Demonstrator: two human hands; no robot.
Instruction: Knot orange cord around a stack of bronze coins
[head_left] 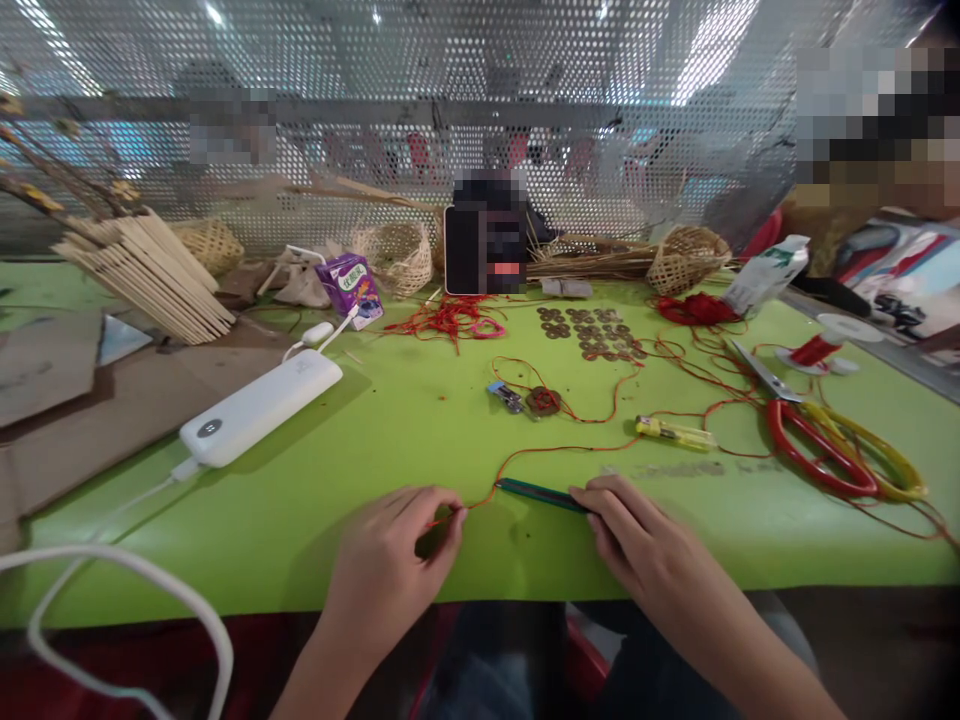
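Near the front edge of the table, my left hand [401, 550] pinches a thin red cord [480, 503] between thumb and fingertips. From there the cord runs right and back across the table towards a yellow lighter [675, 433]. My right hand [637, 530] is closed on the rear end of slim dark green tweezers [541, 494]. Their tip points left and lies at the cord; whether it grips the cord I cannot tell. Farther back are a round coin [543, 402] wound with red cord and a small clip with a blue end [505, 396].
Red-handled scissors [817, 450], a red thread spool [816, 350] and rows of coins [592, 335] lie to the right. On the left are a white power bank [262, 408] with cable, cardboard [150, 400], a purple drink carton [351, 290] and bundled sticks [150, 275]. A person sits far right.
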